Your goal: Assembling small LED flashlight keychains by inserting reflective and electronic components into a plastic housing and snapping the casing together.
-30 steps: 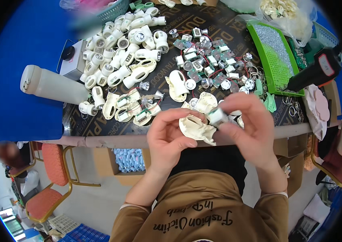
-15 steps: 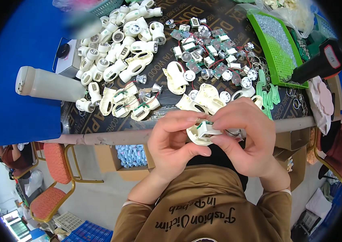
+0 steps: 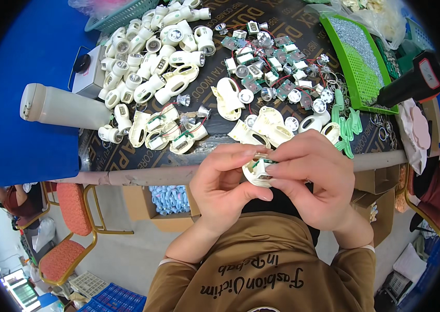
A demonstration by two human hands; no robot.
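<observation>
In front of my chest, just off the table's near edge, my left hand (image 3: pixel 221 182) holds a cream plastic flashlight shell half (image 3: pixel 251 174) between thumb and fingers. My right hand (image 3: pixel 316 182) pinches a small white switch module with a green circuit board (image 3: pixel 262 165), which sits partly inside the shell. Fingers hide much of both parts. Just beyond my hands lie open cream shell halves (image 3: pixel 271 126). Left of them, several shell halves hold boards, wires and clear lamp cups (image 3: pixel 176 136).
Finished-looking white flashlights (image 3: pixel 152 67) are piled at the far left, behind a white bottle (image 3: pixel 69 107). Wired circuit boards (image 3: pixel 277 67) lie at centre. To the right are green straps (image 3: pixel 349 127), metal rings (image 3: pixel 382 132), a green tray of screws (image 3: pixel 352 57) and a black power tool (image 3: pixel 412 80).
The white module has tilted and moved deeper into the shell, with my right fingers now closer to it. A blurred shape over the flashlight pile at the far left is gone.
</observation>
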